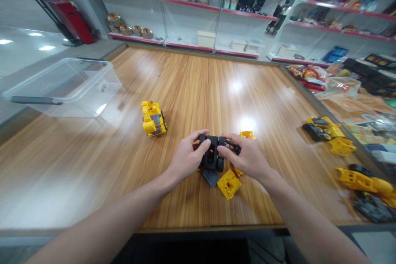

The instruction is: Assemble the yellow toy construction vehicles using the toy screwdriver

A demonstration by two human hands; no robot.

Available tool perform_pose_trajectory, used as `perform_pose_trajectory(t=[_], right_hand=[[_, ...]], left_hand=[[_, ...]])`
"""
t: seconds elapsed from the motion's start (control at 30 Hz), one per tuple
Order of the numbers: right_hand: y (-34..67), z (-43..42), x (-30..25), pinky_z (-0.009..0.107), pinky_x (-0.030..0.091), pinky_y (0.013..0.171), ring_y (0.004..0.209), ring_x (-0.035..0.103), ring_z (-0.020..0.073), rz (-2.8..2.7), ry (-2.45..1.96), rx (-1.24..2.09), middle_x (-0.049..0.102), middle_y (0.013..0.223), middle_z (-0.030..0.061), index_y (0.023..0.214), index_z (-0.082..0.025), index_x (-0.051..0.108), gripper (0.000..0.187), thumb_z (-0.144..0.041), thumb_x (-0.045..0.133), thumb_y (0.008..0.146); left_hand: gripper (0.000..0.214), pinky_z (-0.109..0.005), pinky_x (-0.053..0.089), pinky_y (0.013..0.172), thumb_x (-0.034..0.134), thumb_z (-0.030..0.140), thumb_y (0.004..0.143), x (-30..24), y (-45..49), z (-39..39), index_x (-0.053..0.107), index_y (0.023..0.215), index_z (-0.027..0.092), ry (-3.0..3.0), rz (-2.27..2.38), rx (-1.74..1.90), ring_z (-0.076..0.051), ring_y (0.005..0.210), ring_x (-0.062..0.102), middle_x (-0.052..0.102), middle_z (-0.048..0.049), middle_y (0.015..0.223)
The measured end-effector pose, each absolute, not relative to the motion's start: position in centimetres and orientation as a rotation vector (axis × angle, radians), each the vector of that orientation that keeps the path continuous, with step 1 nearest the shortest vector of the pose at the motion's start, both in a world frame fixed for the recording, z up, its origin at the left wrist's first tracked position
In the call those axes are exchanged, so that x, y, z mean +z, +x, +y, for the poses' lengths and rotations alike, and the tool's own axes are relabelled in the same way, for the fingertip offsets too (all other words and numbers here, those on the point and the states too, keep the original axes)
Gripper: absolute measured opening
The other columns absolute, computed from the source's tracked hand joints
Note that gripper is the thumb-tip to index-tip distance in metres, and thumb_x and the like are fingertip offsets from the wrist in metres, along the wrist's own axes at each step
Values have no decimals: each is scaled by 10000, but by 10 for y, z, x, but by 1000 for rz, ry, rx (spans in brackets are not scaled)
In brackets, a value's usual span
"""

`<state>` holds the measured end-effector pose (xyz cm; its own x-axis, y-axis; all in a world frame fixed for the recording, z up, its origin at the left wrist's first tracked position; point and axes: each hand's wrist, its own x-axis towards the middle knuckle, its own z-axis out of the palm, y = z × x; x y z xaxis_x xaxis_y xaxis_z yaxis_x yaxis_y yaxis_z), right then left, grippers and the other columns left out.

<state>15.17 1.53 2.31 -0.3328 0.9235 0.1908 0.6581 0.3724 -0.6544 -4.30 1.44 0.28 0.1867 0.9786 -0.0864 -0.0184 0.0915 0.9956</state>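
Note:
My left hand (187, 154) grips the left side of a black toy vehicle chassis (212, 152) with wheels, thumb on top. On its right side my right hand (247, 157) is closed, fingertips at the upper right wheel. A slim dark piece (234, 146) shows by the right fingers; its kind is unclear. Below the chassis lie a grey plate (211, 178) and a square yellow toy part (229, 185). Another yellow part (248, 134) sits just beyond my right hand, and one more is partly hidden under it. A yellow toy construction vehicle (153, 120) stands to the left.
A clear plastic box (83, 90) stands at the table's left edge. On the right lie a yellow and black toy vehicle (324, 128), a yellow part (342, 147) and more yellow pieces (355, 179). Packaged goods (343, 86) lie beyond the right edge; shelves (192, 4) stand behind.

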Motion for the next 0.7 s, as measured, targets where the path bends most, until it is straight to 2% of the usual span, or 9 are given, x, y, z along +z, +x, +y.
perform_pose_trajectory(t=[0.27, 0.57, 0.7], right_hand=[[150, 12, 28, 243, 374, 520, 545, 538, 112, -2076, -1399, 563, 612, 631, -15, 919, -159, 679, 250, -391, 591, 885], [150, 12, 23, 258, 485, 628, 667, 624, 142, -1867, -1343, 632, 689, 777, 12, 1006, -177, 671, 241, -356, 654, 845], [150, 12, 22, 266, 512, 638, 680, 651, 150, -1815, -1298, 660, 706, 795, 20, 1049, -180, 665, 282, -354, 684, 828]], left_hand=[[351, -287, 515, 749, 625, 371, 856, -4, -43, 18, 640, 1141, 166, 1280, 1144, 1087, -182, 844, 645, 697, -72, 985], [353, -310, 502, 753, 662, 415, 826, 8, -46, 14, 695, 1100, 193, 1335, 1177, 1148, -197, 821, 648, 719, -79, 1025], [368, -299, 492, 726, 674, 429, 818, 8, -47, 15, 714, 1093, 187, 1332, 1195, 1184, -190, 790, 635, 721, -79, 974]])
